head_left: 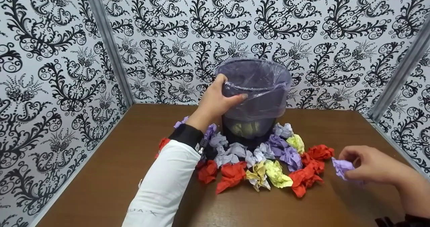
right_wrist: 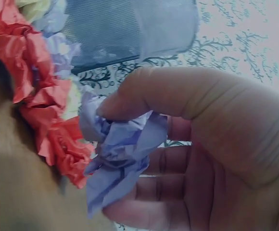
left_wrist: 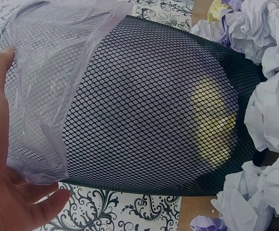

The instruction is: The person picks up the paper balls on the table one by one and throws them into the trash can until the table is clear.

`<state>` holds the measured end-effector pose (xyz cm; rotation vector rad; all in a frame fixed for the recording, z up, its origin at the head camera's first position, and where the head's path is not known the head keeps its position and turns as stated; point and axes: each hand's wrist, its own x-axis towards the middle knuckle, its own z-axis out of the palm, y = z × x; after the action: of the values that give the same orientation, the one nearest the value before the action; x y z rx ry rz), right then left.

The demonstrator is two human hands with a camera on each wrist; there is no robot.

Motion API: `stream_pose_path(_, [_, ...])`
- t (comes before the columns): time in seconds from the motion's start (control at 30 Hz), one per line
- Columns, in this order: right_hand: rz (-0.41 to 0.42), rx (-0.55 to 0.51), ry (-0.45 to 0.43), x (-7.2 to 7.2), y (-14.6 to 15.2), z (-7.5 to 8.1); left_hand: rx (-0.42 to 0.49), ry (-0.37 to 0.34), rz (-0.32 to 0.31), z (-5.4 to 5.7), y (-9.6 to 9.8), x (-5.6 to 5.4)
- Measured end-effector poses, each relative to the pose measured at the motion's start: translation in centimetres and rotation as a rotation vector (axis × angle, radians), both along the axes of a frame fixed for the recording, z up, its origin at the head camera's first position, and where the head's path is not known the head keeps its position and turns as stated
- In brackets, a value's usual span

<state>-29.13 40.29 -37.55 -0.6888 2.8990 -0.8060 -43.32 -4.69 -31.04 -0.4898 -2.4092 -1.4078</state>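
Observation:
My left hand [head_left: 216, 99] grips the lined upper side of a dark mesh wastebasket [head_left: 231, 127], near its rim. A thin clear purple bag [left_wrist: 43, 91] lines the wastebasket and folds down over its outside. Yellow crumpled paper [left_wrist: 209, 120] shows through the mesh near the bottom. Off to the right of the wastebasket, my right hand [head_left: 376, 166] pinches a purple crumpled paper ball [right_wrist: 122, 149] between thumb and fingers. In the head view that ball is beside the red crumpled papers [head_left: 305, 176], above the brown table [head_left: 100, 173].
Around the front of the wastebasket lie several crumpled papers: whitish-grey ones [head_left: 235, 150], purple ones [head_left: 291, 158], yellow ones [head_left: 277, 175], and a yellow-and-white one [head_left: 258, 176]. More red paper [head_left: 231, 176] lies at the front. Patterned panels [head_left: 161, 52] stand behind and beside the table.

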Motion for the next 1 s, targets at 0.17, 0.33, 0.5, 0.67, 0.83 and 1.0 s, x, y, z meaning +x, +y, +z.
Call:
stream_pose_path(0.17, [0.001, -0.108, 0.088, 0.4, 0.2, 0.6, -0.003, -0.002, 0.003, 0.0, 0.1, 0.0])
stream_pose_path(0.33, [-0.007, -0.184, 0.206, 0.6, -0.3, 1.0, 0.026, -0.004, -0.028, 0.0, 0.2, -0.1])
stream_pose_path(0.5, [-0.067, -0.204, 0.261, 0.9, -1.0, 1.8, 0.027, 0.007, -0.031, -0.1, 0.1, -0.2])
stream_pose_path(0.67, [-0.114, -0.215, 0.305, 1.0, -1.4, 2.6, 0.006, 0.028, -0.01, -0.1, 0.0, -0.2])
stream_pose_path(0.83, [-0.147, -0.271, 0.342, 0.8, -1.5, 3.5, -0.015, 0.045, 0.01, -0.2, 0.0, -0.1])
stream_pose_path(1.0, [-0.193, -0.297, 0.35, 0.1, -1.9, 5.1, -0.04, 0.041, 0.031, -0.2, 0.0, -0.2])
